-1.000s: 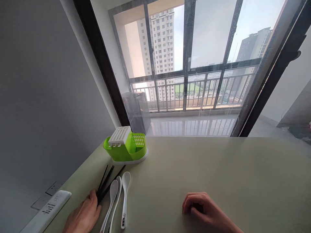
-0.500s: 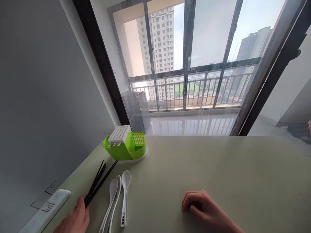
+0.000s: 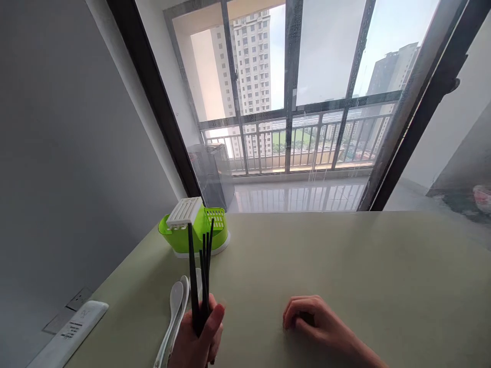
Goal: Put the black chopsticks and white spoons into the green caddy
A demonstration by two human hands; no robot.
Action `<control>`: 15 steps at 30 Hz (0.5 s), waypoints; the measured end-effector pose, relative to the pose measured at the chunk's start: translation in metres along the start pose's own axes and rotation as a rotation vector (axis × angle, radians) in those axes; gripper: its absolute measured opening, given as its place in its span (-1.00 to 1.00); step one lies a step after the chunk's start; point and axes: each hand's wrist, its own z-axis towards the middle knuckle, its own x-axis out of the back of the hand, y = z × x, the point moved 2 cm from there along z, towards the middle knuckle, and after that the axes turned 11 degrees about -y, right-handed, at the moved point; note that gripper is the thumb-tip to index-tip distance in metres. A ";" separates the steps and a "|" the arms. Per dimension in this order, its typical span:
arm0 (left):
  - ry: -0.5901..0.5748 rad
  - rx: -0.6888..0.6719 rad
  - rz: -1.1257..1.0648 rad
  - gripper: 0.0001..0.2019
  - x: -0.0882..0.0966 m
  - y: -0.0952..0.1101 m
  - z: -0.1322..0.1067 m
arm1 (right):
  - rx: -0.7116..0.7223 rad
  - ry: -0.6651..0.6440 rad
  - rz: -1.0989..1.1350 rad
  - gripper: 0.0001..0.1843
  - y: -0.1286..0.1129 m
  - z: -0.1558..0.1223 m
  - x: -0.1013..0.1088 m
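A bundle of several black chopsticks (image 3: 193,278) stands nearly upright in my left hand (image 3: 199,335), whose fingers are wrapped round the lower part. Their tips fan out in front of the green cutlery holder (image 3: 184,241), which has a white slotted piece (image 3: 185,210) on top. White spoons (image 3: 175,301) lie on the table just left of my left hand; the hand and chopsticks partly cover the rightmost one. My right hand (image 3: 318,321) rests on the table at the right, fingers curled loosely in toward the thumb, with nothing seen in it.
A white power strip (image 3: 72,329) lies along the table's left edge near the grey wall (image 3: 57,153). The pale green table (image 3: 291,255) reaches to a glass door with a dark frame (image 3: 161,112). Beyond it are a balcony and railing.
My left hand has carried the chopsticks rightward over the spoons and turned them from slanted to nearly upright. The right hand stays in its place on the table; the view has shifted slightly.
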 end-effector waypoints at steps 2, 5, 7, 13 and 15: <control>-0.062 -0.043 -0.003 -0.34 -0.021 0.004 0.015 | -0.007 0.014 0.013 -0.78 -0.004 -0.001 0.001; -0.112 -0.106 -0.024 -0.33 -0.050 0.004 0.036 | -0.029 0.050 0.091 -0.78 -0.010 -0.003 0.005; -0.117 -0.148 0.004 -0.33 -0.069 0.000 0.048 | -0.006 0.080 0.193 -0.68 -0.013 -0.005 0.009; -0.073 -0.276 0.163 -0.39 -0.110 -0.011 0.072 | 0.075 0.243 0.413 -0.54 0.000 -0.005 0.022; -0.081 -0.308 0.199 -0.42 -0.119 -0.013 0.076 | 0.100 0.279 0.474 -0.51 0.009 -0.003 0.024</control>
